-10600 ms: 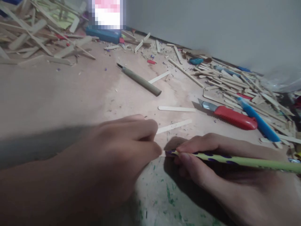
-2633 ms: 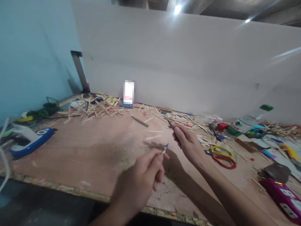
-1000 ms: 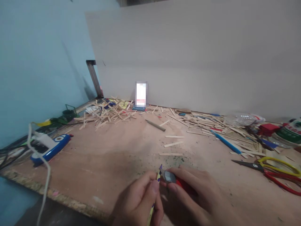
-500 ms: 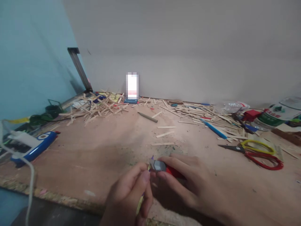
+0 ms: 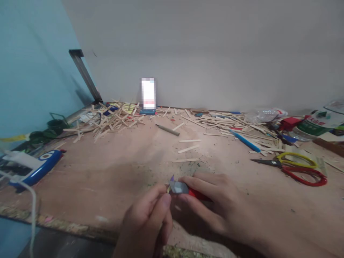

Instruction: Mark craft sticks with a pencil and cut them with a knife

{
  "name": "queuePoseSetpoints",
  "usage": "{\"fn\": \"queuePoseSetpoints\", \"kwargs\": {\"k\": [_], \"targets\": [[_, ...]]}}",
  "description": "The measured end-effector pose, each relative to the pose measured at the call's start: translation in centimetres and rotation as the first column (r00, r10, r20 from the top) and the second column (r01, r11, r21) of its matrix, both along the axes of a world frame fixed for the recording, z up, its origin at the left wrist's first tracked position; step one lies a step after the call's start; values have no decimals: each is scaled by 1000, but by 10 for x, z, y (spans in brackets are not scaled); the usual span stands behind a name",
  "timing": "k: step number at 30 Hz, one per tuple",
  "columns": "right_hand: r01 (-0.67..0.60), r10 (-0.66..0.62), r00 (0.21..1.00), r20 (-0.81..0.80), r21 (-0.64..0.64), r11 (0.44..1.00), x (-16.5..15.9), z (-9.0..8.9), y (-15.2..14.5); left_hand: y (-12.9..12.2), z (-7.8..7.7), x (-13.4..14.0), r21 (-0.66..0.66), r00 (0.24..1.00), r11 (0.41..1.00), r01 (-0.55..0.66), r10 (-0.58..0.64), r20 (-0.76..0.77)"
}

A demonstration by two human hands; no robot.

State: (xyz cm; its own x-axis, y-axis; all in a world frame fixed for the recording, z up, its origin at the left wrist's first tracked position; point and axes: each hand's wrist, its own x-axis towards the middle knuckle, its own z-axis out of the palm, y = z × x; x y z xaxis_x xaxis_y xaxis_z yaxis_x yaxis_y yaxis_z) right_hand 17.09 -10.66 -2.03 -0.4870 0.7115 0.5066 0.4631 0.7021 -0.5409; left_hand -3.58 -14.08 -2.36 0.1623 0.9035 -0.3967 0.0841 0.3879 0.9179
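Note:
My left hand (image 5: 150,216) pinches a thin yellow and purple piece; its purple tip (image 5: 172,177) sticks up past my fingers, and the rest is mostly hidden in my grip. Red-handled cutting pliers (image 5: 180,187) are in my right hand (image 5: 217,200), their grey jaws pointing left. The jaws meet the thin piece just beyond my left fingertips; whether they have closed through it I cannot tell. Both hands are low over the front of the wooden table (image 5: 107,193). Beyond them lie three loose craft sticks (image 5: 186,160).
Scissors (image 5: 292,166) with yellow and red handles and a blue pen (image 5: 245,141) lie right. Heaps of craft sticks (image 5: 113,120) spread along the back. A dark-tipped tool (image 5: 168,130) lies mid-table, a blue-and-white device (image 5: 40,166) with its cable left, plastic bottles (image 5: 317,123) far right.
The purple tip now leans and shows more above the plier jaws, while less of the yellow part shows below my left hand. The view has shifted slightly; both hands keep their holds.

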Motion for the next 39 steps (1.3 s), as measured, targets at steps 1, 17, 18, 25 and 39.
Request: {"fn": "queuePoseSetpoints", "kwargs": {"k": [1, 17, 18, 25, 39], "targets": [[3, -3, 1000, -1, -8, 1000, 0, 0, 0, 0, 1, 0, 1, 1000, 1000, -2, 2, -8], [240, -238, 964, -117, 8, 971, 5, -5, 5, -6, -3, 3, 29, 1000, 1000, -10, 10, 7], [249, -245, 961, -131, 18, 968, 6, -4, 5, -6, -3, 3, 29, 1000, 1000, -12, 11, 20], [62, -61, 997, -49, 27, 998, 1, 7, -5, -4, -5, 3, 56, 999, 998, -35, 33, 28], [-1, 1, 1000, -24, -34, 999, 1, 4, -6, -11, -6, 3, 98, 999, 995, -37, 40, -20]]}}
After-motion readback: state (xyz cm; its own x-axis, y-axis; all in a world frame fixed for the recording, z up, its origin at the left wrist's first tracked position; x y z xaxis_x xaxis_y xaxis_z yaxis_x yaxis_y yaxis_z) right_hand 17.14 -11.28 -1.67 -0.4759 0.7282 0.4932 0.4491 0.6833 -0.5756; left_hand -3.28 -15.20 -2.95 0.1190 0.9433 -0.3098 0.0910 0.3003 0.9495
